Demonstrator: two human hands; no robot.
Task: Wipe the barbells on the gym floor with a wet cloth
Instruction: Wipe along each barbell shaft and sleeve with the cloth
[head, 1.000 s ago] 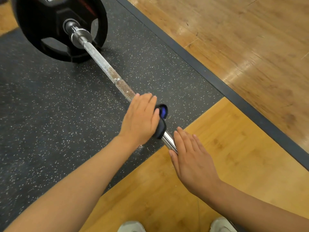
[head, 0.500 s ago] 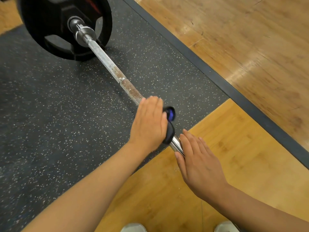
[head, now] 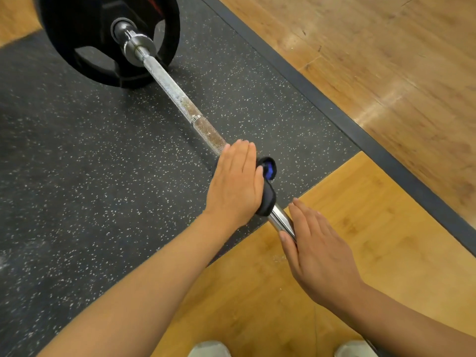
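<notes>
**Cloth on the shaft, mid-wipe toward the plate**

On the left I see the speckled black mat (head: 77, 176), with the plate (head: 85, 34) standing at its far end and the bar (head: 175, 96) running from the plate's hub down toward my feet. The bar's knurled stretch looks dull and brown-spotted close to the hands; nearer the collar it looks brighter.

My left hand (head: 235, 184) lies over the bar with fingers straight and together, pressing a dark cloth (head: 268, 186) with a blue patch down onto the shaft. The cloth bulges out from under the palm on the right side; I cannot tell how far it wraps under the bar. Just beyond it, a short length of shiny smooth steel shows.

My right hand (head: 316, 251) is flat too, fingers straight, its thumb edge resting against that shiny part where the bar passes over the wood floor (head: 360, 215). It grips nothing; I judge it is steadying the bar against rolling.

To do this step well, I would keep the palm's weight on the cloth and slide it up the spotted knurling toward the plate in long strokes, turning the cloth around the shaft so the underside gets wiped as well. The right hand should hold the bar firm, since a loaded bar on a plate will roll under sideways pressure.

At the bottom edge, two shoes (head: 210, 349) peek in.
</notes>
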